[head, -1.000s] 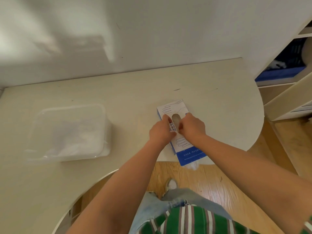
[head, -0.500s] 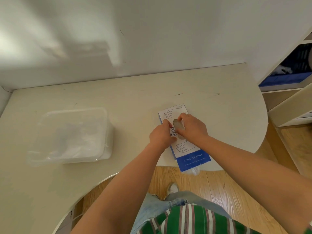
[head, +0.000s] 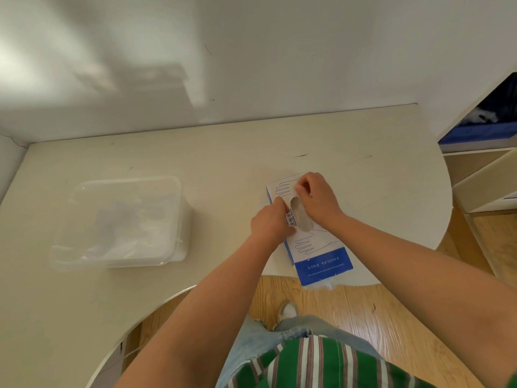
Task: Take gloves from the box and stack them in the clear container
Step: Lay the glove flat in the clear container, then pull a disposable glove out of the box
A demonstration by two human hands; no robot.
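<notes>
At the near, curved edge of the cream-coloured table [head: 223, 152], a white-and-blue cardboard glove box [head: 321, 259] lies flat, its blue end overhanging the rim. A scrap of clear film shows beneath that end; where it starts is hidden.

The left hand [head: 267, 224] sits on the box just left of the oval opening, fingers curled under. The knuckles hide the fingertips, so I cannot tell whether it grips the opening's edge or only presses down.

The right hand [head: 317, 198] is at the far end of the opening, fingers [head: 303, 189] bent and pinching a thin translucent plastic glove [head: 300, 217]. The glove runs from the opening up to the fingertips, and its outline is faint against the white card.

Well apart to the left stands a clear rectangular plastic container [head: 181, 225]. Pale crumpled film lies inside, but glare prevents counting the pieces.

At the right, the frame cuts off a cream shelf unit [head: 481, 180]. Both forearms leave the frame at the bottom.
</notes>
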